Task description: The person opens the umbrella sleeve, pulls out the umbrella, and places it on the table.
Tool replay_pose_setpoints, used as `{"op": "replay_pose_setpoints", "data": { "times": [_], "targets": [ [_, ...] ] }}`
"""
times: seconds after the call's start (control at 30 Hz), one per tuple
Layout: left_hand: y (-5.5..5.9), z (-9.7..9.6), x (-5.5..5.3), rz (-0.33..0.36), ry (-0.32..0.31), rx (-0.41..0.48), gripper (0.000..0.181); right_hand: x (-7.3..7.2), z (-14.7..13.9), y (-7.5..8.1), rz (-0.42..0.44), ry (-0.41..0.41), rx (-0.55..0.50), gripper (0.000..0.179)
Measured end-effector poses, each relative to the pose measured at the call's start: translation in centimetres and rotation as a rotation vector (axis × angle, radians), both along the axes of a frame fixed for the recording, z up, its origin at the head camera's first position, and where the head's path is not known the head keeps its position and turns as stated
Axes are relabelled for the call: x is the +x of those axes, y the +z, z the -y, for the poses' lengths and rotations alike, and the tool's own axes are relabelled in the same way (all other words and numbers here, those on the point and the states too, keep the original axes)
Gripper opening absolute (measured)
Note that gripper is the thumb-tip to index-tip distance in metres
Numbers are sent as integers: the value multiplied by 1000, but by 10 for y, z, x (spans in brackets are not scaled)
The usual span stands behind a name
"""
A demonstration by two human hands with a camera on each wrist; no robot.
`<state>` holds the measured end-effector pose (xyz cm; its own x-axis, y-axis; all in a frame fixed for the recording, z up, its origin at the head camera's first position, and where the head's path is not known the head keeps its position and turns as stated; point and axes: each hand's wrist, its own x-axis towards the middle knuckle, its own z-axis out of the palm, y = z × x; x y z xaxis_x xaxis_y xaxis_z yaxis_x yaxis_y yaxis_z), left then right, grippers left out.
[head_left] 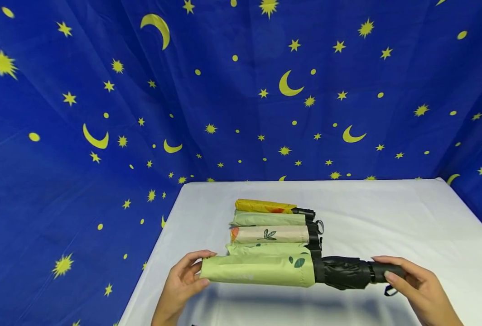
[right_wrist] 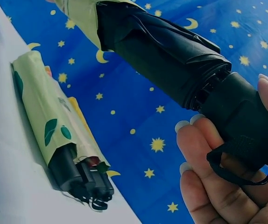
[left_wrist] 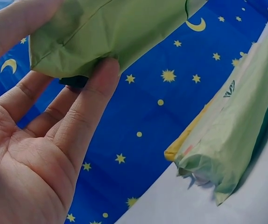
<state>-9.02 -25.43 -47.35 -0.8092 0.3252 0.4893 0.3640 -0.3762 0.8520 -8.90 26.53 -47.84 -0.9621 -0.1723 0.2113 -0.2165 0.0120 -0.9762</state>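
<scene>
Raised over the table, a folded black umbrella [head_left: 345, 273] sticks partway out of a light green sleeve [head_left: 261, 270] printed with dark leaves. My left hand [head_left: 184, 283] pinches the closed end of that sleeve between thumb and fingers. At the other end my right hand [head_left: 418, 283] grips the black handle [right_wrist: 241, 116], thumb on one side and fingers on the other. A wrist strap [right_wrist: 239, 175] dangles from the handle. In the right wrist view, folded black fabric shows between the sleeve's mouth and the handle.
Behind the held umbrella, several sleeved umbrellas lie in a row on the white table [head_left: 367, 213]: a yellow one [head_left: 265, 206], a pale green one [head_left: 269, 219], a cream one [head_left: 271, 234] and a light green one [head_left: 241, 249]. A blue star-patterned curtain [head_left: 241, 104] hangs around the table.
</scene>
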Motion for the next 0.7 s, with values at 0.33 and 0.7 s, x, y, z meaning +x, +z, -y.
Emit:
{"op": "replay_pose_setpoints", "data": {
  "times": [0.33, 0.7],
  "targets": [
    [1, 5, 2, 7, 27, -13, 52, 2, -5, -1, -2, -25, 2, 30],
    [2, 12, 6, 57, 73, -29, 52, 4, -10, 0, -9, -43, 4, 30]
  ]
}}
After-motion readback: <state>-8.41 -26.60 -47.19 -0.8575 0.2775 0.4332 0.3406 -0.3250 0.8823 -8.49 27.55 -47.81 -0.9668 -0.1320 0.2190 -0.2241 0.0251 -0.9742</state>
